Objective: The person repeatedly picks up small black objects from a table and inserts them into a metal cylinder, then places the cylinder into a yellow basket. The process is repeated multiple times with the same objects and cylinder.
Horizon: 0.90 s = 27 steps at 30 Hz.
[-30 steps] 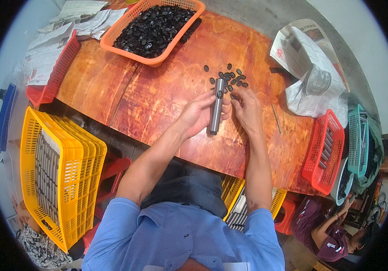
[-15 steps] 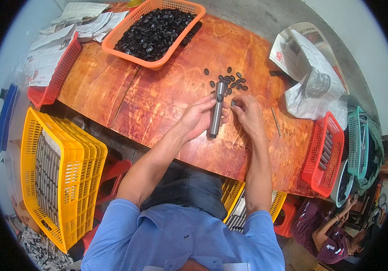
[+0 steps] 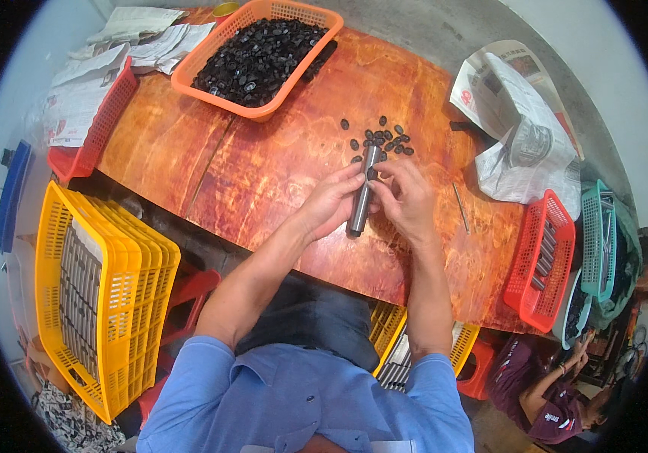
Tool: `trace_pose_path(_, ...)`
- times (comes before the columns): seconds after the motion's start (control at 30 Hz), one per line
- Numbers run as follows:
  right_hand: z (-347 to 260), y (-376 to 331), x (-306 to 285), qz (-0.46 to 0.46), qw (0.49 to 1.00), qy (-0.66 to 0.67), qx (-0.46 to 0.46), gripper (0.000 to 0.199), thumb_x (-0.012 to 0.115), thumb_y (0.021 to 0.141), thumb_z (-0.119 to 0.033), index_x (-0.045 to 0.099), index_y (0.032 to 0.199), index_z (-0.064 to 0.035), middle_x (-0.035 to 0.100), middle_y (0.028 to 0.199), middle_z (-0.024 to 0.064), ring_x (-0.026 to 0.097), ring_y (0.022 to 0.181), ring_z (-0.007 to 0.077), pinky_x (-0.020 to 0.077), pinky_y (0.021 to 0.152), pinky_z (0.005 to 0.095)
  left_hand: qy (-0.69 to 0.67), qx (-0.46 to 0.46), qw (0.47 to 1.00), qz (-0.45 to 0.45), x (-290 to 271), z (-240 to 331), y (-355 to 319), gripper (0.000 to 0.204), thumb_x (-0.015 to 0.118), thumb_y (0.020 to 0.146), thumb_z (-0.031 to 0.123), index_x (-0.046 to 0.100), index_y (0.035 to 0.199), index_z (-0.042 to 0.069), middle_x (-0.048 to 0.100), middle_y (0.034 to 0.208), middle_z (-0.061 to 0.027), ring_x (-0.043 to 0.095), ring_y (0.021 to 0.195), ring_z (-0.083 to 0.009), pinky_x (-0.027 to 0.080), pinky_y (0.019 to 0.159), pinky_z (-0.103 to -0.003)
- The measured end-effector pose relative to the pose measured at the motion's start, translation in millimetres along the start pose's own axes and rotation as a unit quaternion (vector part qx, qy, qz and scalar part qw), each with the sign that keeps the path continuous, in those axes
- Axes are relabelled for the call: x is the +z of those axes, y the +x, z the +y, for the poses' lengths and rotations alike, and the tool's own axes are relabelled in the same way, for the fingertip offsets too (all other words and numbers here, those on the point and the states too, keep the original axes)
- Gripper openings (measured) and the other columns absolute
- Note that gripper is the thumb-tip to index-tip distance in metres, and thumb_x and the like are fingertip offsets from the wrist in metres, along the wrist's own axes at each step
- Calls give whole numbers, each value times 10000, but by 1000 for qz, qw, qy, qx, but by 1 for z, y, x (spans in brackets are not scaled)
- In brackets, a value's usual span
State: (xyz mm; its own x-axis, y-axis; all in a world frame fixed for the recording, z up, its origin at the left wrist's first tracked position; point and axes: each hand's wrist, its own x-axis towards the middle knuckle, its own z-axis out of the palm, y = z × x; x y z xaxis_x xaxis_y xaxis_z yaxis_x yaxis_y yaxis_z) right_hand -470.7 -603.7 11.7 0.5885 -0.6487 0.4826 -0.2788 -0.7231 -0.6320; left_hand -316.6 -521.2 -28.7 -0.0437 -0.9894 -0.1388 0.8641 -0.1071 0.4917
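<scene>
Over the near side of the wooden table [image 3: 286, 181], the left hand [image 3: 330, 201] is gripping a silver tube [image 3: 360, 210] and the right hand [image 3: 408, 198] is holding its bent thumb and finger against it, maybe fitting a small part, which calls for a still tube. I can't tell what they're pinching. Farther off, black bits [image 3: 398, 140] are lying partly hidden.

Left hand [image 3: 331, 199] curls, palm inward; right hand [image 3: 408, 198] bends beside it.
</scene>
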Motion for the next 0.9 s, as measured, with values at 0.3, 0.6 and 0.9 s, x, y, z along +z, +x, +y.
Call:
trace_pose_path(0.3, 0, -1, 1, 21, 1000, -9, -15, 196, 788, 846, -65, 744, 1036, -42, 686, 920, 123, 714, 790, 301, 560, 671, 381, 31, 11, 999, -10, 1, -1, -1, 379, 476, 1123, 162, 487, 1476, 25, 637, 1191, -75, 666, 1046, -181, 579, 882, -344)
trace_pose_path(0.6, 5, -2, 13, 64, 985, -81, -140, 245, 798, 827, -72, 774, 1070, -80, 696, 939, 104, 700, 803, 291, 562, 703, 397, 74, 15, 997, 15, -9, -8, 2, 307, 549, 1111, 315, 615, 1243, 46, 686, 1010, -43, 694, 823, -128, 590, 719, -269)
trace_pose_path(0.9, 17, -9, 17, 74, 971, 197, 112, 362, 707, 919, -32, 679, 1280, -21, 650, 1163, 82, 628, 977, 157, 530, 810, 294, 100, -31, 995, 3, -5, 0, -8, 348, 508, 1103, 348, 643, 1226, 51, 689, 841, -70, 642, 660, -163, 507, 552, -278)
